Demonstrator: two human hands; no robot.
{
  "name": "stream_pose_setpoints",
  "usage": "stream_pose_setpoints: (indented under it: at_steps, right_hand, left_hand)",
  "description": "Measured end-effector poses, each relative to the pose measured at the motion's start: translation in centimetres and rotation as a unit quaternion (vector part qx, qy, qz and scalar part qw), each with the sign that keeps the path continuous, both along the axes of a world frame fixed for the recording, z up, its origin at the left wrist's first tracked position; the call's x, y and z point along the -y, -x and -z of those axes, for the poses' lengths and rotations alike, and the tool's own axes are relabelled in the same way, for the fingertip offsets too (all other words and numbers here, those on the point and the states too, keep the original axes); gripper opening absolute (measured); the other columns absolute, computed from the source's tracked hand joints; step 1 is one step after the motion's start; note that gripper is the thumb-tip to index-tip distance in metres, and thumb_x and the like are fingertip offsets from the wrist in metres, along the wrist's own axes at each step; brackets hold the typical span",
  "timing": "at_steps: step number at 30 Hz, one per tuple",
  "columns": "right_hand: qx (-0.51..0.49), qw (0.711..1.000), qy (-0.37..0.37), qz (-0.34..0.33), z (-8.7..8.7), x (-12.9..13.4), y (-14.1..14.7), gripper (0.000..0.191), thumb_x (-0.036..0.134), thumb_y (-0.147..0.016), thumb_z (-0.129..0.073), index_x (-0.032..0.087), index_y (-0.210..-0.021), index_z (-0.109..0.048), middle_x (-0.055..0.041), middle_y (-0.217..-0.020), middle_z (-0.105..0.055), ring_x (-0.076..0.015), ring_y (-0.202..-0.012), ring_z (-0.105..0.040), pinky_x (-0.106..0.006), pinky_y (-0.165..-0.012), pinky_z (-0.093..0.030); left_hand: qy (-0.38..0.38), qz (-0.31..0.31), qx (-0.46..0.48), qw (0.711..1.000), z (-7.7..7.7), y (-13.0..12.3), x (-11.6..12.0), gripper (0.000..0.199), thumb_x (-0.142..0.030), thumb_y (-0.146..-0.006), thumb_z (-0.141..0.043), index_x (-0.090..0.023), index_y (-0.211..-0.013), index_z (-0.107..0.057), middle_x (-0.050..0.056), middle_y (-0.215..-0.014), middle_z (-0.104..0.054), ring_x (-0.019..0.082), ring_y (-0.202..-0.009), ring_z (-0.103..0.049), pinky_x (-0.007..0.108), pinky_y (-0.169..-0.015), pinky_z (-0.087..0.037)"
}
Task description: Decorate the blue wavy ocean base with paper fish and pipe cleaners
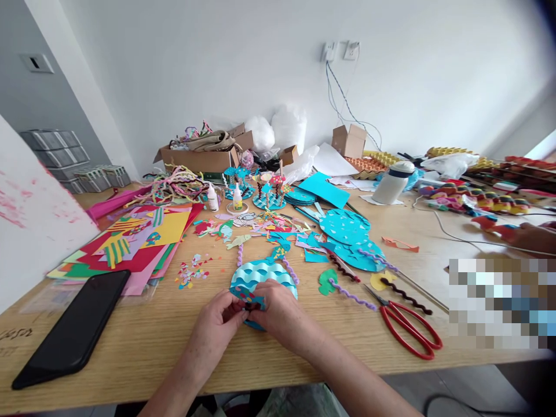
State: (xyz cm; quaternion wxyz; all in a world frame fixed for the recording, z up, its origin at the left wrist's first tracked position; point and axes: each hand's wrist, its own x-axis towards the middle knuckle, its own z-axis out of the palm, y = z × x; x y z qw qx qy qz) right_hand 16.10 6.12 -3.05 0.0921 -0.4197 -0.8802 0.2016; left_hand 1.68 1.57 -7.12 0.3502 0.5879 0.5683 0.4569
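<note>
Low over the front of the table, my left hand (217, 318) and my right hand (281, 315) meet with fingertips pinched together. Between them is a blue paper cutout with coloured dots (247, 294). Something small and dark shows at the fingertips, too hidden to name. Just behind and under the hands lies a round blue paper base with wavy strips (263, 273), its near part covered by my fingers. Two twisted purple pipe cleaners rise from it, the left one (240, 255) bearing a pale paper fish (238, 241). A blue and yellow paper fish (280, 251) is at its far edge.
Red-handled scissors (410, 330) lie to the right, near twisted pipe cleaners (354, 294). Coloured paper sheets (143, 243) and a black phone (72, 330) are left. Glue bottles (237, 198) and finished paper pieces stand behind. Another person's hand (536, 237) is far right.
</note>
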Motion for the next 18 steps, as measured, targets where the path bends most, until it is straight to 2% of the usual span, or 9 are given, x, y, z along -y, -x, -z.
stream_pose_setpoints:
  at_steps: [12, 15, 18]
  right_hand:
    - [0.013, 1.0, 0.004, -0.021, -0.5, 0.2, -0.1, 0.013, 0.025, -0.075, -0.059, 0.02, -0.081, -0.069, -0.0036, -0.081, -0.067, -0.0182, -0.082, -0.055, -0.025, -0.063, -0.035]
    - [-0.023, 1.0, -0.009, -0.017, -1.0, 0.8, -0.6, 0.013, 0.022, -0.074, -0.061, 0.02, -0.085, -0.068, -0.0032, -0.085, -0.066, -0.0176, -0.085, -0.054, -0.024, -0.067, -0.036]
    - [-0.082, 0.996, -0.025, 0.019, -1.8, 0.8, -2.7, 0.011, 0.018, -0.074, -0.062, 0.02, -0.084, -0.067, -0.0024, -0.086, -0.064, -0.0148, -0.085, -0.055, -0.021, -0.071, -0.037]
  left_hand:
    - [-0.03, -0.01, -0.051, 0.998, 0.0, 0.4, -0.4, 0.009, -0.03, -0.063, -0.058, -0.022, -0.059, -0.062, -0.001, -0.057, -0.062, 0.018, -0.056, -0.058, 0.027, -0.056, -0.049]
    - [-0.02, -0.029, -0.046, 0.998, -0.3, 0.3, -0.5, 0.014, -0.037, -0.059, -0.062, -0.023, -0.057, -0.063, -0.001, -0.057, -0.065, 0.019, -0.056, -0.06, 0.028, -0.056, -0.05]
    - [0.003, -0.04, -0.035, 0.999, -0.8, 0.2, -0.5, 0.022, -0.046, -0.054, -0.065, -0.024, -0.055, -0.064, -0.001, -0.055, -0.065, 0.02, -0.056, -0.061, 0.028, -0.056, -0.051]
